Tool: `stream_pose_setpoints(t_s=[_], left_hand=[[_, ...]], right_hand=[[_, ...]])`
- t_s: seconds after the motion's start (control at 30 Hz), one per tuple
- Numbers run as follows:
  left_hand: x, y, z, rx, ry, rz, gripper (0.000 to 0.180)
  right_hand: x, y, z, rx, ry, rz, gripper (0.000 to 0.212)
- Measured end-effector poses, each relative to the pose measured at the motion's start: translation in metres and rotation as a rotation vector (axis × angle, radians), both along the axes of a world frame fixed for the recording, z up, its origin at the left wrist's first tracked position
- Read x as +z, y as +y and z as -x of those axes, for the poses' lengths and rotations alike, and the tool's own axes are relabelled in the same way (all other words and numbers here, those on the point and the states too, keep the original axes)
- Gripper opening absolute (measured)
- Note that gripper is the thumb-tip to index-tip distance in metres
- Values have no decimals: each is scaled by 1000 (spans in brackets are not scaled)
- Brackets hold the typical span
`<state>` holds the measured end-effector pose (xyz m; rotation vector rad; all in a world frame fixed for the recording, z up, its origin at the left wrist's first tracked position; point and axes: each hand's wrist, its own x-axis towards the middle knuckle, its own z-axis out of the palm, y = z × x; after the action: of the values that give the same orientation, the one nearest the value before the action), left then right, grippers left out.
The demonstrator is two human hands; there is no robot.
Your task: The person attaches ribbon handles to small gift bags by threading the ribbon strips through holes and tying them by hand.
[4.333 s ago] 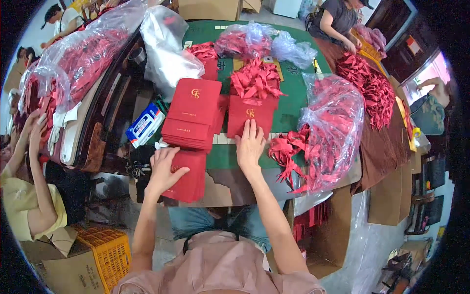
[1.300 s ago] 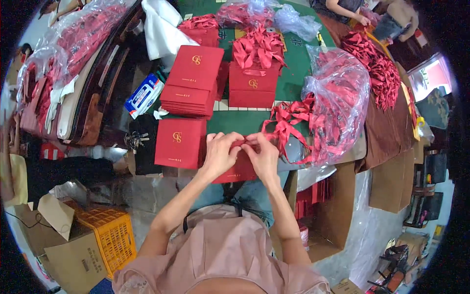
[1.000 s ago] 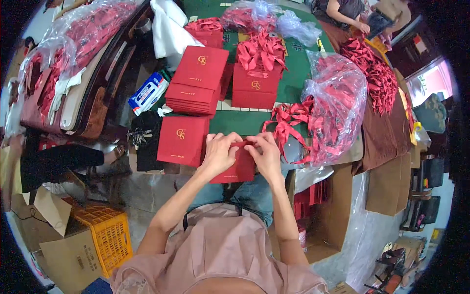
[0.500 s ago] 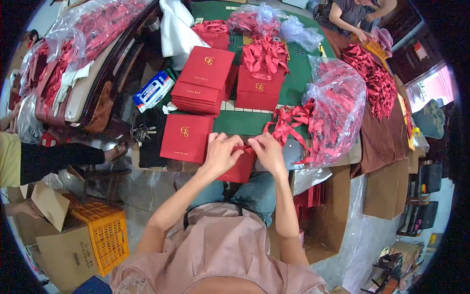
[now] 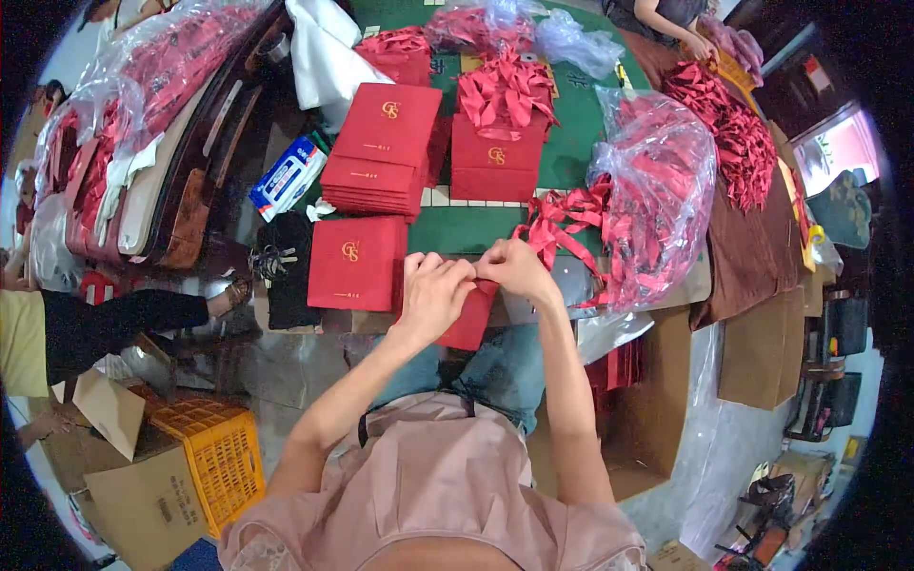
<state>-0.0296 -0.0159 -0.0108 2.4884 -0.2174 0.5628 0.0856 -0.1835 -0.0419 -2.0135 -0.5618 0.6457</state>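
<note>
I see two bare hands meet by the near edge of one green bench. The left hand pinches one red pouch, which sticks out past that edge. The right hand has its thumb and fingers pressed together near the pouch's top; I can't tell what is between them. Just left of the hands I count one low red stack. To the right, loose red ribbons lie by one big clear bag. Farther back are one tall red stack, one ribbon-topped stack and one blue-and-white packet. At the far end sits one crumpled clear bag.
</note>
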Motion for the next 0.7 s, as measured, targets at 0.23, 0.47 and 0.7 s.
stream_pose_setpoints(t_s=[0.23, 0.47, 0.7], left_hand=[[0, 13, -6, 21, 112, 100, 21], [10, 13, -8, 38, 212, 203, 21], [4, 18, -19, 95, 155, 298, 22]], right_hand=[[12, 19, 20, -212, -207, 110, 31], [25, 17, 9, -428, -386, -73, 26], [57, -31, 43, 34, -479, 269, 24]])
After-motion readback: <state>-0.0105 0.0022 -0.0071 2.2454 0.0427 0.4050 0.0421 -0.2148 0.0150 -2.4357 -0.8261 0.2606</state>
